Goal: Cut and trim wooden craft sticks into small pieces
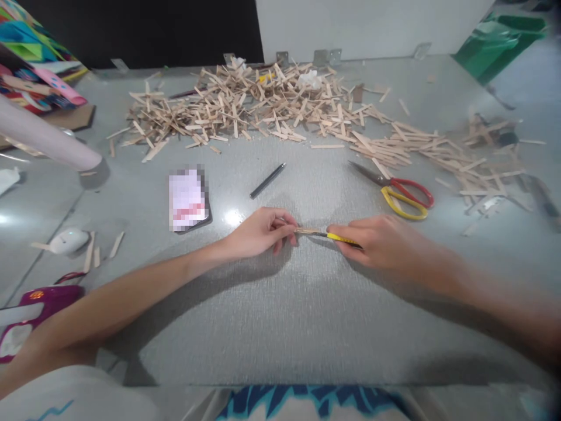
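Near the middle of the grey table, my left hand (267,231) pinches a small wooden stick (302,231) between thumb and fingers. My right hand (372,240) is wrapped round a yellow and black utility knife (342,238). The knife's dark blade points left and meets the stick's free end. Beyond my hands lies a dark pen (267,180), slanted on the tabletop. Scissors (394,190) with one red and one yellow handle rest partly open past my right hand. The far end of the stick is hidden in my left fingers.
A long heap of wooden sticks (245,105) spreads along the back of the table (280,327) and trails right. A phone-like object (188,200), its screen blurred, lies left. Farther left are a white mouse-shaped object (69,240) and a purple item (48,304). A green bin (495,47) stands back right.
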`<state>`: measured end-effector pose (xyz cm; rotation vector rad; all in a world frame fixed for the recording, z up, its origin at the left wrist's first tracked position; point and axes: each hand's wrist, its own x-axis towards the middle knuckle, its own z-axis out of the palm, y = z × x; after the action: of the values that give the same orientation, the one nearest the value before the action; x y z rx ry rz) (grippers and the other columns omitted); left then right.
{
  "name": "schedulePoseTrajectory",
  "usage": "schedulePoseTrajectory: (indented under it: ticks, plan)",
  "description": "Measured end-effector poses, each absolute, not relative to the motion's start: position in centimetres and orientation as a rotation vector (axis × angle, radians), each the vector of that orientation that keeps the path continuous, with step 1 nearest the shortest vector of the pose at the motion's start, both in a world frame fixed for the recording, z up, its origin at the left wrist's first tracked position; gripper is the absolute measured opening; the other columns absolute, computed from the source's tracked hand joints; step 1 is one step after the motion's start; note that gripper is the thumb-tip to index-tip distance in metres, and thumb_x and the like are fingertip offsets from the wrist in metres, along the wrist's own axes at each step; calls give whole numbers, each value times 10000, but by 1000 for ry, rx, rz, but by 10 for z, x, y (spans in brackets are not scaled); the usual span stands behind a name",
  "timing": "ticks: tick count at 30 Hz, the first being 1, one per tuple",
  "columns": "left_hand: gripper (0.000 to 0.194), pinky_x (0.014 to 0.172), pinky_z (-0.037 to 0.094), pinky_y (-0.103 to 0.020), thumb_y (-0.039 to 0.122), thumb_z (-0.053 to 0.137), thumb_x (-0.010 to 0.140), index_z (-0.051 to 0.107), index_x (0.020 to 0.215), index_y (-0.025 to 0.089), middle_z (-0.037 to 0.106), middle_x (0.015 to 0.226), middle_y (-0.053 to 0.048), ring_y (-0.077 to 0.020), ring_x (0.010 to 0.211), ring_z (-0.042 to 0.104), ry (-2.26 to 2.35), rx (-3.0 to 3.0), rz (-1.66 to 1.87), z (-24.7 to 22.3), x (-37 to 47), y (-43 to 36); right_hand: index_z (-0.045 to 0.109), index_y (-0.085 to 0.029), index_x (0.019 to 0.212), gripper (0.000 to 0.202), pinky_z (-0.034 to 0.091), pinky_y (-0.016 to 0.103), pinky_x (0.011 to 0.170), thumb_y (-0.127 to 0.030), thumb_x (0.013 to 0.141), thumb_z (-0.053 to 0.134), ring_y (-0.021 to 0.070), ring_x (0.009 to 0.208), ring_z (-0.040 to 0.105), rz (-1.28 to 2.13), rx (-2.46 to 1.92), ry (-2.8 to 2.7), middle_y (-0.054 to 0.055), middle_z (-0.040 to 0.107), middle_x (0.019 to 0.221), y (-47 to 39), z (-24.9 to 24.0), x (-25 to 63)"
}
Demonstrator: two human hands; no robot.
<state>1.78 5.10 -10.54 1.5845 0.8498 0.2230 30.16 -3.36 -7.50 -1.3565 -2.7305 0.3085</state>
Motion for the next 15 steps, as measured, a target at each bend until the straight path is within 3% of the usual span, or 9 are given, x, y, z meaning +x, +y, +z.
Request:
schedulePoseTrajectory:
  ticks: [15]
  plan:
    - [165,495,432,-205,274,609,1096,695,1005,166,803,868,-47,-82,496,602,860,1589,262,-103,21,47,769,-203,1160,352,312,342,623,-277,1158,425,187,652,588,465,-1372,-2692,43,721,802,-32,-71,301]
